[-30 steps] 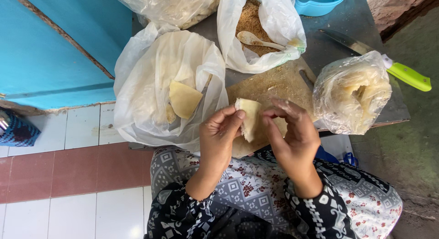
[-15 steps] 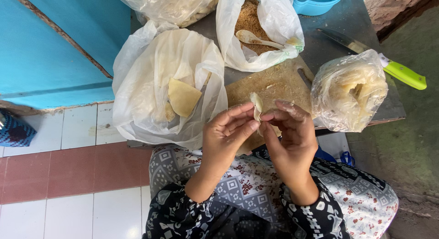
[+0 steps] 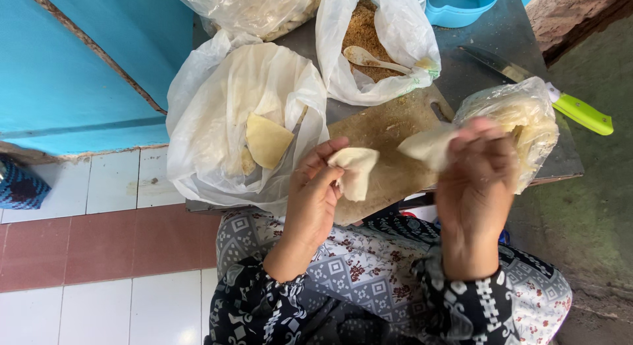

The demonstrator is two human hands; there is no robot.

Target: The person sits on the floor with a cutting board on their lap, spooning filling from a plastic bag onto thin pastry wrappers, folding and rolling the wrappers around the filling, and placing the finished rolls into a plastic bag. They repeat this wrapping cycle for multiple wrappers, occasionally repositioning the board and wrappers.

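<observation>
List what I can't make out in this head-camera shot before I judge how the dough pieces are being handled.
- Right hand: motion-blurred, so its grip on the pale dough sheet is unclear.
- Knife: blade partly hidden behind the bag of wrappers.
- Blue bowl: cut off by the top edge.
- Top bag: cut off by the top edge; contents unclear through the plastic.
- Left hand: its fingers cover part of the folded dough piece.

Knife: green handle (image 3: 583, 113), lying at the grey table's (image 3: 491, 35) right edge.
Spoon: pale (image 3: 376, 58), resting in a white bag of brown crumbs (image 3: 362, 30).
Tub: blue (image 3: 460, 3), top edge.
Wall: blue (image 3: 86, 74), left.
Floor: white and red tiles (image 3: 99, 246).
</observation>
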